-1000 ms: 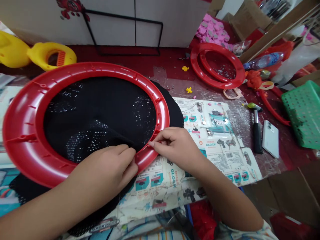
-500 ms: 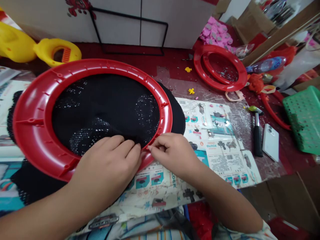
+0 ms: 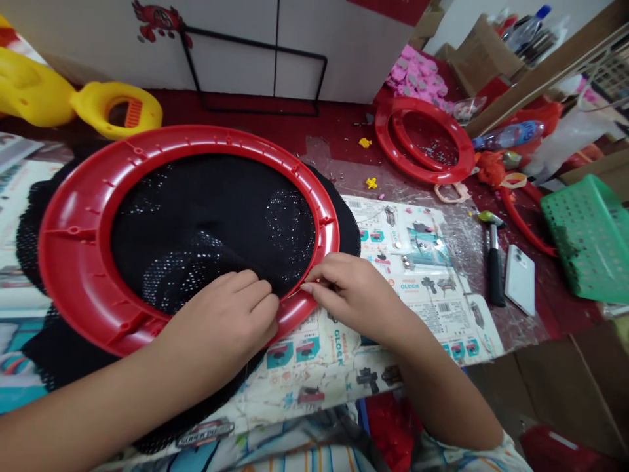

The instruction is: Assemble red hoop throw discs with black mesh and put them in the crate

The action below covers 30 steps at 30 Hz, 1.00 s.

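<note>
A large red plastic oval ring (image 3: 73, 255), with small pegs and ribs on its upper face, lies on black mesh fabric (image 3: 211, 203). The fabric fills the opening and sticks out past the outer edge. My left hand (image 3: 230, 308) rests across the near side of the ring with its fingers curled over the inner rim, closed on it; the fingertips are partly hidden. Just to the right, my right hand (image 3: 348, 288) has thumb and forefinger pinched together at the inner rim. Whatever lies in that pinch is too small to make out.
Printed card sheets (image 3: 422, 288) cover the table. At the right are a hammer (image 3: 495, 269), a white phone (image 3: 519, 278) and a green basket (image 3: 584, 242). Further back are more red rings (image 3: 388, 151), pink pieces (image 3: 417, 75), a black wire frame (image 3: 255, 42) and yellow plastic parts (image 3: 142, 111).
Both hands stay at the near inner rim, the right one's pinch shifted slightly right along it. The left fingers are curled a little more. The camera view has shifted slightly.
</note>
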Each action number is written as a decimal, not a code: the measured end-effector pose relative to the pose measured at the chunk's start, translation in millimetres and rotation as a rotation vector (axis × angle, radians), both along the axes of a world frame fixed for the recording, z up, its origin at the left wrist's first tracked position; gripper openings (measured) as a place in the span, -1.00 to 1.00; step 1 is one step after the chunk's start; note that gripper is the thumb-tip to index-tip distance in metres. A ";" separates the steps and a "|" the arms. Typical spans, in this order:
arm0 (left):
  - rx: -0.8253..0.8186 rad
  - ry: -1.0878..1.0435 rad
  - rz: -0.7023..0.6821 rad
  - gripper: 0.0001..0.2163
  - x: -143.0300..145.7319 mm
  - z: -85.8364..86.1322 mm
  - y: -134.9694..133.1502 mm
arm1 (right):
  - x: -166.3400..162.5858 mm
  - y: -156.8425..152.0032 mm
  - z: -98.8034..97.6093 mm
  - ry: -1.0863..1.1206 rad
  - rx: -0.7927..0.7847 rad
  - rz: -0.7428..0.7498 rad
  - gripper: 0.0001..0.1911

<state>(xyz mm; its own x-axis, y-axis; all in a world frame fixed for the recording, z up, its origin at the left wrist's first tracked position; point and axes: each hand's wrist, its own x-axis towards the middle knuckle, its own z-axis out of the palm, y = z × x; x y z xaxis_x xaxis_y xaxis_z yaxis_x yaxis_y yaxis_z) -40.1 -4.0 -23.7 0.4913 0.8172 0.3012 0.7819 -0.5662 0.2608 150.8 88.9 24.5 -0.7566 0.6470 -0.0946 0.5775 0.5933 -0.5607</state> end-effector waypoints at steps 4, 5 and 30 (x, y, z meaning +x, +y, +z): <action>0.039 0.011 -0.001 -0.80 -1.2 7.8 0.5 | -1.6 0.8 -1.1 0.014 -0.052 -0.006 -0.89; 0.059 0.021 0.012 -0.79 -1.4 10.0 0.2 | -2.1 1.1 -1.0 0.023 -0.069 -0.005 -0.88; -0.006 -0.002 0.140 -0.82 11.0 5.1 1.6 | 6.0 -5.5 6.6 -0.145 0.184 0.089 -0.73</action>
